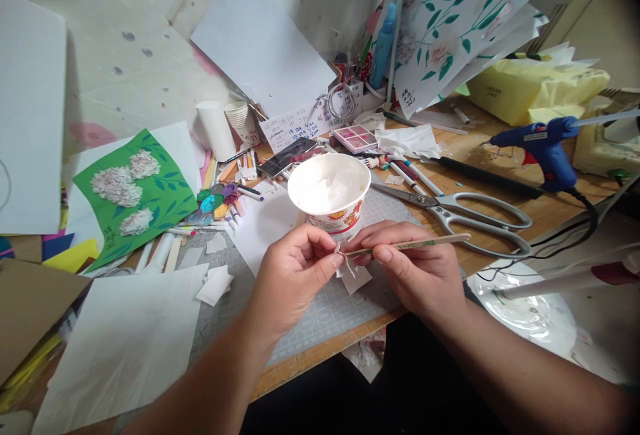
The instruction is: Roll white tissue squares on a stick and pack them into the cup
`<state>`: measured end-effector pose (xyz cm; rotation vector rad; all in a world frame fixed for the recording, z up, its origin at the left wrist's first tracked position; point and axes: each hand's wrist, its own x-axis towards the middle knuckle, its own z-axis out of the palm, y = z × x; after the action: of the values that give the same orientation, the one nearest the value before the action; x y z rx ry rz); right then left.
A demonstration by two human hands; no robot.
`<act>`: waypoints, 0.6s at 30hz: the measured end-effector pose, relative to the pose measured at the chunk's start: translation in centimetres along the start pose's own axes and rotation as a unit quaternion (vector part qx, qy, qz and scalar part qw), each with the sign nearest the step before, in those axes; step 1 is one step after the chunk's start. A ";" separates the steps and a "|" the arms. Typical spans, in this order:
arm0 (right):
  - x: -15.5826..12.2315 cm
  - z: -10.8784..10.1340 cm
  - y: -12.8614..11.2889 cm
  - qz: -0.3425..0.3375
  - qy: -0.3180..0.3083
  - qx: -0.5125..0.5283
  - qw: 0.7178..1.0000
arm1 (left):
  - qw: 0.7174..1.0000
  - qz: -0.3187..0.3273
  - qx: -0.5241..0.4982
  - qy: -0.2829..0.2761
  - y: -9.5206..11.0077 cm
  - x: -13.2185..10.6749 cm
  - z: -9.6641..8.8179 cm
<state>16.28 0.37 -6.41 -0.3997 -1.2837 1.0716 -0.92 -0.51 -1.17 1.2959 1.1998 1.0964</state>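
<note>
My left hand [295,278] is closed in a pinch on a small crumpled piece of white paper [349,265]. Between the fingers and thumb of my right hand [423,271] lies a thin wooden stick [437,241] with green markings, its near tip meeting the paper at my left fingertips. Just beyond both hands stands a white paper bowl [333,219] with a red and yellow print and loose white paper inside. A small white paper square [357,281] lies below my hands on the grey cutting mat [320,325].
Large scissors [453,211] lie to the right, near a blue glue gun [543,145] with a cable. At left are a green sheet with paper blossoms [165,195], paint pots [215,201] and white sheets [125,335]. A phone [287,157] and paper cups [215,129] are behind.
</note>
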 end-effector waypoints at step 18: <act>0.0 0.0 -0.2 0.022 -0.012 0.031 0.999 | 1.000 0.010 0.005 -0.009 -0.2 0.2 -0.2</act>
<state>16.31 0.30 -6.23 -0.3697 -1.2641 1.1533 -1.10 -0.32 -1.35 1.3260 1.1829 1.0928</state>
